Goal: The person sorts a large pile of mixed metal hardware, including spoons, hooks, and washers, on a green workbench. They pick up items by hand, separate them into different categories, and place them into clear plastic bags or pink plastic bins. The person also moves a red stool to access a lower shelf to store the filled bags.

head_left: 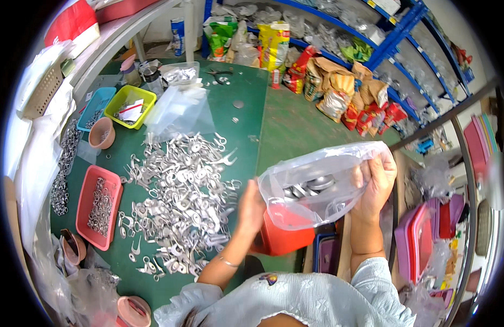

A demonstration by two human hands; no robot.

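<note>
A clear plastic bag [339,210] hangs wide open in front of me, with several shiny metal pieces [312,186] inside. My right hand [376,177] is closed on its right rim, fingers folded over the plastic. At the bag's left edge is my left hand [251,210], slightly blurred and closed on the plastic; its fingertips are partly hidden. A red container [287,237] sits just below the bag, partly covered by it. To the left, a big pile of silvery metal parts [181,201], many with rings or forked ends, lies on the green table [238,122].
A pink tray [81,210] of small rings stands left of the pile. Beyond it are a terracotta-coloured pot [102,133], a yellow-green basket [148,98] and a blue tray [96,103]. Pliers [219,72] lie at the far end. Blue shelving [396,41] and packed bags [336,103] stand beyond the table.
</note>
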